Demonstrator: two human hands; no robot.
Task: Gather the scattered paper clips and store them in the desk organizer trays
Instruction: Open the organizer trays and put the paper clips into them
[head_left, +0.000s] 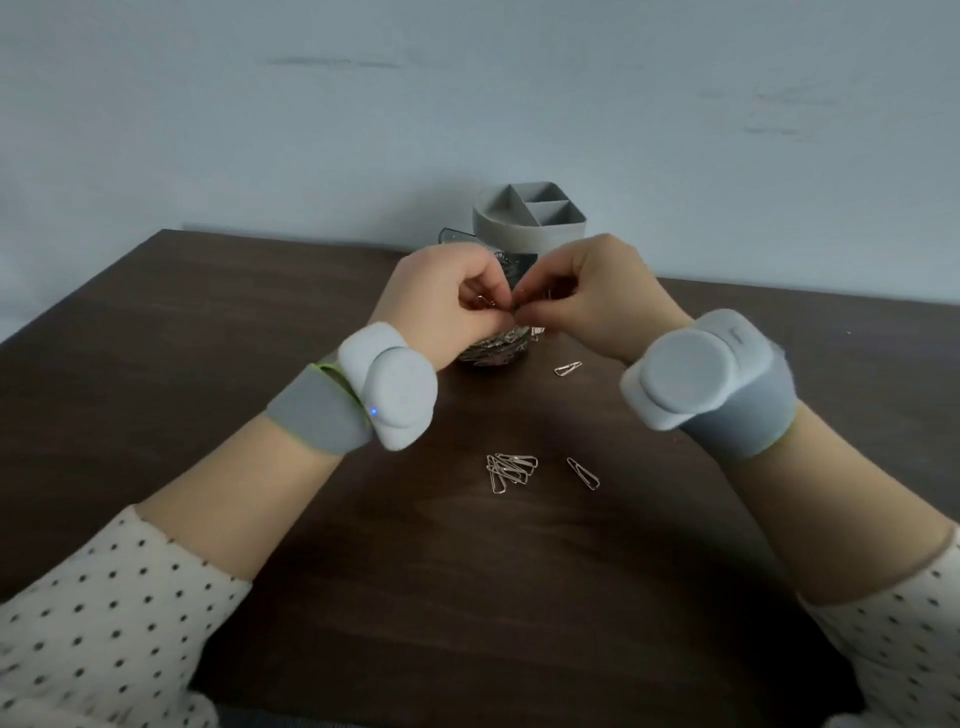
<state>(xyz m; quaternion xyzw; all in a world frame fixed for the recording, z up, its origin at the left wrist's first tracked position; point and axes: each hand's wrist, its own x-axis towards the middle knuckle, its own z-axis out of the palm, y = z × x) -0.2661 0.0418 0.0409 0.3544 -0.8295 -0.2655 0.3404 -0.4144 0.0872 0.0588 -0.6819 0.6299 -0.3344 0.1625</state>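
My left hand (447, 306) and my right hand (592, 296) meet fingertip to fingertip above a clear container (493, 349) filled with paper clips. Both pinch small paper clips (511, 309) between thumb and fingers. A small pile of triangular paper clips (510, 470) lies on the dark table nearer to me. One single clip (583, 473) lies to its right and another clip (567, 368) rests beside the container. The grey round desk organizer (530, 223) with divided compartments stands behind my hands, by the wall.
The dark wooden table (208, 332) meets a pale wall at the back. Both wrists carry grey bands with white sensor pods. Dotted sleeves cover my forearms at the bottom corners.
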